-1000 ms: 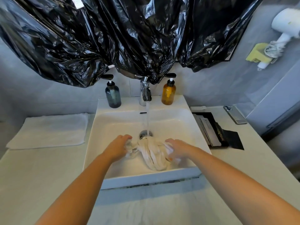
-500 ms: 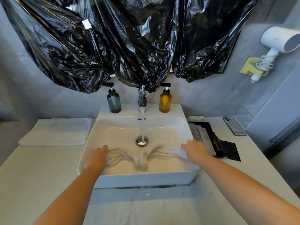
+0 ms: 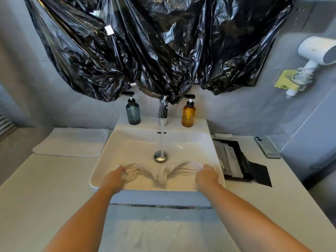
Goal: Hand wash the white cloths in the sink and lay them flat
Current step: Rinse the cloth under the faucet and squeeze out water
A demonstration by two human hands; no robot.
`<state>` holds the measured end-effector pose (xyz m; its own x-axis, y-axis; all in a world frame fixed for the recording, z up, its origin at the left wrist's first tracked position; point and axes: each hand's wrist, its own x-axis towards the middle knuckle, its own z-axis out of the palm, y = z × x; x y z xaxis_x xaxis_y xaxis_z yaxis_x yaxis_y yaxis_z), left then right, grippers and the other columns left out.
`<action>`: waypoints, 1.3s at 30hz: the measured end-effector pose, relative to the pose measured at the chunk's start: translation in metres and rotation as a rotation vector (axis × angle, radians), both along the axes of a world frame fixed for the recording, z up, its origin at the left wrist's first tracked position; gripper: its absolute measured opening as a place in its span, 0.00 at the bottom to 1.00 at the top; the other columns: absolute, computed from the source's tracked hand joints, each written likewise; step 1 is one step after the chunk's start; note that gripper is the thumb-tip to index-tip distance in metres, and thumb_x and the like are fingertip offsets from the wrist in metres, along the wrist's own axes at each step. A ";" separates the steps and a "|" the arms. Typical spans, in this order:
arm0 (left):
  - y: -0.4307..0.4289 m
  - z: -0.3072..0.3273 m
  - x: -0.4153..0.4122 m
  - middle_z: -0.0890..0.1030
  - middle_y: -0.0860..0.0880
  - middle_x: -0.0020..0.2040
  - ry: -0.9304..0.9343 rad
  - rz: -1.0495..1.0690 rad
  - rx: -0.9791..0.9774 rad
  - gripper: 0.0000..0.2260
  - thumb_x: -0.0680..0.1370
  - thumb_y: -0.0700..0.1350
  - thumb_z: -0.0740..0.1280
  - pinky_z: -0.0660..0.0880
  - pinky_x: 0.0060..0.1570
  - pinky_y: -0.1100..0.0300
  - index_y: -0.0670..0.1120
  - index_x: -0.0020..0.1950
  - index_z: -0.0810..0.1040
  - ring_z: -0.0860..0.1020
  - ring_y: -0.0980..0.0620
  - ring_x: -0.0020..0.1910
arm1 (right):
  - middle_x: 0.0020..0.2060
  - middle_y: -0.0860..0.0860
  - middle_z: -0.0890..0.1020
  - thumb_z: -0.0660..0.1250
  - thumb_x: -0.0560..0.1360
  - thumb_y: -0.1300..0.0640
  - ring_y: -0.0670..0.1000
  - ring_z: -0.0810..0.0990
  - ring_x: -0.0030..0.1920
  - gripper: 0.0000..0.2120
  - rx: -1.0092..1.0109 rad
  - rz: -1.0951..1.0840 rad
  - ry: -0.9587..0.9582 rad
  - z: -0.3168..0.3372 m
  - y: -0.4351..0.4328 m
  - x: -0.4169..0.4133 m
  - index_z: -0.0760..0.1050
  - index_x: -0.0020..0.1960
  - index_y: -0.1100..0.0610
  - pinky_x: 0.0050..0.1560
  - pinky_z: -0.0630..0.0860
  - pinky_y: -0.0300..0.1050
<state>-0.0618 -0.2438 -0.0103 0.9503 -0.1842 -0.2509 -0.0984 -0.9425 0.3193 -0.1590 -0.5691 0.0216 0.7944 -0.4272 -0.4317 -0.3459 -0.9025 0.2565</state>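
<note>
Between both hands' grip, twisted white cloth.

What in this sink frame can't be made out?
- Head view: the black plastic sheeting hides the mirror and faucet top.
- Fingertips of left hand and right hand are buried in the white cloth.
- Bottle labels: none legible.
- Black tray contents are too blurred.

Basin floor lies open at 10 and 2 o'clock of the drain. Water stream and faucet obstruct 12 o'clock.
</note>
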 end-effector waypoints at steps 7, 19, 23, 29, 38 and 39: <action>-0.004 -0.004 0.002 0.77 0.45 0.51 -0.002 0.071 0.023 0.16 0.80 0.41 0.62 0.71 0.44 0.56 0.49 0.68 0.68 0.75 0.46 0.45 | 0.81 0.60 0.51 0.60 0.82 0.58 0.64 0.51 0.80 0.26 -0.039 0.323 -0.162 0.002 0.029 0.039 0.60 0.78 0.57 0.77 0.53 0.67; -0.003 0.003 -0.002 0.75 0.45 0.62 0.089 -0.092 -0.205 0.30 0.77 0.40 0.65 0.75 0.49 0.55 0.57 0.76 0.60 0.77 0.46 0.53 | 0.60 0.51 0.81 0.61 0.81 0.59 0.53 0.81 0.58 0.14 -0.167 0.221 0.040 0.001 0.005 0.044 0.78 0.65 0.54 0.45 0.76 0.46; -0.020 0.009 0.005 0.68 0.44 0.70 -0.067 0.113 -0.013 0.34 0.76 0.45 0.68 0.72 0.63 0.47 0.53 0.78 0.56 0.70 0.42 0.65 | 0.68 0.59 0.71 0.64 0.79 0.51 0.63 0.73 0.66 0.24 -0.126 0.223 0.044 0.011 0.016 0.056 0.66 0.74 0.54 0.56 0.75 0.61; -0.040 -0.005 0.010 0.64 0.44 0.70 0.072 -0.089 0.259 0.37 0.73 0.65 0.67 0.70 0.62 0.48 0.52 0.75 0.58 0.64 0.41 0.68 | 0.82 0.54 0.47 0.71 0.76 0.49 0.61 0.47 0.81 0.48 0.415 0.373 0.161 -0.005 0.064 0.070 0.41 0.83 0.52 0.75 0.43 0.72; -0.052 0.021 0.048 0.80 0.45 0.53 0.245 0.256 -0.934 0.17 0.66 0.46 0.65 0.78 0.46 0.53 0.50 0.55 0.79 0.79 0.43 0.53 | 0.49 0.51 0.79 0.67 0.78 0.58 0.55 0.79 0.51 0.10 1.081 -0.113 -0.331 -0.015 0.066 0.091 0.74 0.58 0.54 0.46 0.75 0.39; -0.055 0.026 0.053 0.81 0.46 0.51 0.287 0.286 -1.046 0.18 0.65 0.42 0.67 0.79 0.46 0.51 0.52 0.53 0.80 0.79 0.43 0.51 | 0.46 0.52 0.80 0.66 0.78 0.63 0.55 0.80 0.48 0.10 1.339 -0.366 -0.436 -0.010 0.060 0.092 0.73 0.58 0.54 0.41 0.75 0.37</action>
<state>-0.0085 -0.2985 0.0159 0.9233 -0.2166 -0.3173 0.2835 -0.1733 0.9432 -0.0666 -0.5095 0.0114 0.9014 -0.1095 -0.4189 -0.4330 -0.2228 -0.8735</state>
